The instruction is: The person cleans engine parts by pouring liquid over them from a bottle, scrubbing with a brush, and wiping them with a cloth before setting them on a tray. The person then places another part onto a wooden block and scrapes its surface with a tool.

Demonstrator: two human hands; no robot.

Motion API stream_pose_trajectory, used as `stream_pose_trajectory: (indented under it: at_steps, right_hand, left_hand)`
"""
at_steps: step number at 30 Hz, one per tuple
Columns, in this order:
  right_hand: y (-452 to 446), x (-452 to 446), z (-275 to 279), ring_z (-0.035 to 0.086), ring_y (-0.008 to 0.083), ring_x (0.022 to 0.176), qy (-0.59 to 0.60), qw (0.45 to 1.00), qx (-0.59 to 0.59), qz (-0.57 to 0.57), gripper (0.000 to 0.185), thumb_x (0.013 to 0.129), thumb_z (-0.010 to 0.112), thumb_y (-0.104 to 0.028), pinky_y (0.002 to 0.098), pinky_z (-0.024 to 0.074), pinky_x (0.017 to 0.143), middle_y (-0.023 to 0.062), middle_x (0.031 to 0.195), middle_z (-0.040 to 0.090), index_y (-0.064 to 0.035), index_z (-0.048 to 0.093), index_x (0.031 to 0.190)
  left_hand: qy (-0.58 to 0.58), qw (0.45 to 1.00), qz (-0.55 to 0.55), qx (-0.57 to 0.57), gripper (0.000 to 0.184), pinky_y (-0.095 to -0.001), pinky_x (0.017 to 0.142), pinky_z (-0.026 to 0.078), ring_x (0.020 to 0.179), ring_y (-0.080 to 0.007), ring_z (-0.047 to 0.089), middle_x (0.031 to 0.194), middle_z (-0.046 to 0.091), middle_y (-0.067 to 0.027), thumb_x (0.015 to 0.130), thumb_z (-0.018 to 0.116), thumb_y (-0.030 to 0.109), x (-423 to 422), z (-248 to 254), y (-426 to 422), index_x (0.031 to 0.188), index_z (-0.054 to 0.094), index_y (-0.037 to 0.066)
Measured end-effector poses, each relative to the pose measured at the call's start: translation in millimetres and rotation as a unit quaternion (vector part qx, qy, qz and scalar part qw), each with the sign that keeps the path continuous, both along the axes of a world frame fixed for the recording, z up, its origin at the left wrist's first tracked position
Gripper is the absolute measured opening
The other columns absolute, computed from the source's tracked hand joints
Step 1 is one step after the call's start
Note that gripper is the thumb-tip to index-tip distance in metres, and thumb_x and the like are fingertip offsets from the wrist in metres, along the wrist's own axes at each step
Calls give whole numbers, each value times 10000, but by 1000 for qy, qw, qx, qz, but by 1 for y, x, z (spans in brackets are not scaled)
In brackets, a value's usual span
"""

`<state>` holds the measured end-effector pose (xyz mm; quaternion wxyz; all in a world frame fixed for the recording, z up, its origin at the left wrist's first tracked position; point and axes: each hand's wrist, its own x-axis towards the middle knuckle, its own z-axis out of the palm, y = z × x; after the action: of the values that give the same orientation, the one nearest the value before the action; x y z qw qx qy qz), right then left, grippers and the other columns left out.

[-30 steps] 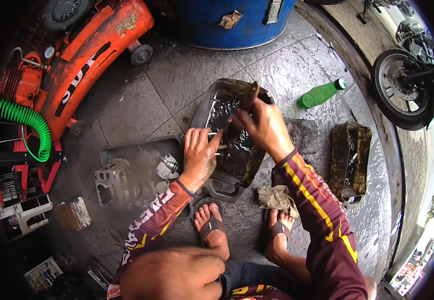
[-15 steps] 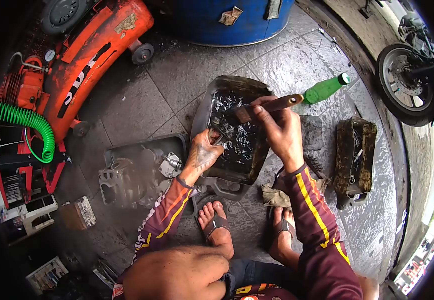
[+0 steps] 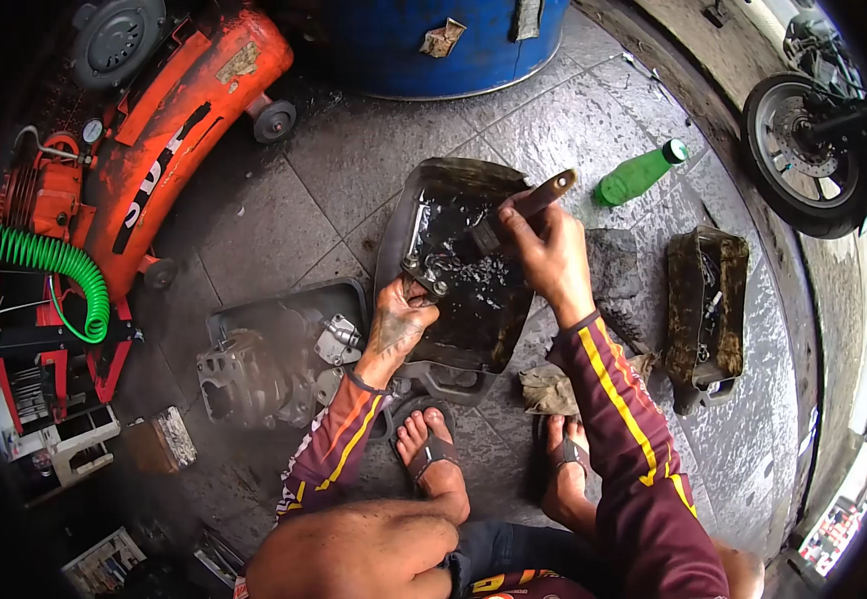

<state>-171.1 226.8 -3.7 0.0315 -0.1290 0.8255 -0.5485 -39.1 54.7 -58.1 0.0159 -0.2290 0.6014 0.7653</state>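
My left hand [image 3: 399, 321] is closed around a small dark metal part [image 3: 427, 280], wet-looking and held over the left side of a black tray [image 3: 406, 215]. Dark, glossy liquid lies in that tray. In my right hand [image 3: 555, 258] is a paintbrush [image 3: 545, 193] with a wooden handle, its handle end pointing up and right. The brush's bristles are over the liquid, close to the metal part; whether they touch it I cannot tell. The exact kind of the metal part is unclear.
Left of the tray, metal engine casings [image 3: 254, 369] rest in a second tray [image 3: 338, 293]. A green bottle [image 3: 638, 178] and a narrow grimy container [image 3: 680, 299] of small parts are to the right. A crumpled rag [image 3: 550, 389] lies near my foot. Beyond are a blue drum [image 3: 393, 50] and orange compressor [image 3: 189, 120].
My left hand has turned and shifted slightly left and down, showing more of the metal part. The brush has moved a little left, its handle tilted more steeply. The view has shifted slightly.
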Motion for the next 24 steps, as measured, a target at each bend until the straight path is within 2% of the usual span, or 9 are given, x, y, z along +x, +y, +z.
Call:
stream_pose_trajectory:
  at_steps: [2, 6, 8, 9, 10, 12, 17, 21, 24]
  right_hand:
    - [-6, 10, 21, 683, 198, 643, -99, 991, -86, -1, 235, 867, 693, -221, 326, 493, 598, 153, 708, 679, -5, 686, 960]
    - [-9, 19, 6, 694, 291, 652, 9, 999, 11, 40, 199, 878, 670, -193, 368, 497, 589, 179, 694, 662, -4, 672, 941]
    - [-8, 22, 29, 685, 354, 692, 45, 999, 6, 30, 188, 882, 654, -173, 401, 502, 595, 202, 718, 665, 4, 657, 946]
    - [-11, 31, 51, 675, 381, 698, 5, 999, -23, 28, 180, 877, 653, -159, 426, 511, 615, 222, 731, 660, 12, 640, 933]
    - [-15, 42, 48, 675, 381, 698, -7, 999, -21, 25, 180, 877, 653, -159, 426, 511, 615, 222, 731, 660, 12, 640, 933]
    - [-22, 39, 40, 662, 396, 673, 109, 992, 18, 69, 161, 873, 651, -142, 443, 514, 611, 228, 712, 648, 14, 629, 901]
    - [-11, 35, 54, 674, 373, 669, -3, 998, 30, 63, 161, 873, 652, -143, 401, 519, 598, 219, 704, 642, 10, 630, 918]
    - [-19, 29, 41, 678, 364, 696, 33, 998, -26, 43, 177, 878, 650, -145, 398, 517, 605, 200, 737, 654, 7, 635, 967]
    - [-18, 31, 30, 671, 383, 722, 71, 994, 25, 74, 227, 874, 647, -137, 413, 520, 620, 202, 787, 659, 3, 618, 1051]
  left_hand:
    - [-31, 997, -37, -53, 327, -237, 872, 449, 914, -82, 604, 977, 666, 9, 703, 580, -77, 13, -13, -6, 1007, 646, 23]
    - [-24, 994, -34, -97, 320, -243, 858, 464, 907, -90, 604, 978, 664, -4, 704, 578, -71, 1, 2, -3, 1009, 637, 5]
    - [55, 945, -28, -321, 422, -309, 824, 502, 898, -202, 649, 956, 642, -69, 694, 634, -43, 1, -14, -4, 1113, 610, -2]
    - [27, 896, -52, -440, 552, -353, 862, 502, 946, -297, 633, 990, 621, -105, 664, 666, -36, -1, 1, -1, 1207, 604, 36]
    - [17, 897, -60, -437, 552, -353, 862, 502, 946, -297, 633, 990, 621, -105, 664, 666, -36, 6, 1, 2, 1207, 604, 36]
    - [45, 892, -34, -448, 623, -358, 888, 491, 962, -318, 613, 1005, 613, -105, 659, 680, -28, -8, 0, 3, 1267, 595, 76]
    - [75, 869, -17, -489, 713, -360, 885, 465, 971, -293, 570, 997, 575, -96, 641, 607, -94, -7, 4, 10, 1316, 589, 135]
    - [80, 816, -37, -571, 725, -386, 897, 456, 981, -317, 531, 1005, 551, -108, 623, 587, -102, -11, 20, 10, 1310, 590, 128]
    - [76, 794, -73, -599, 711, -402, 904, 453, 1000, -332, 522, 1023, 542, -125, 619, 592, -95, -4, 18, 12, 1301, 589, 105]
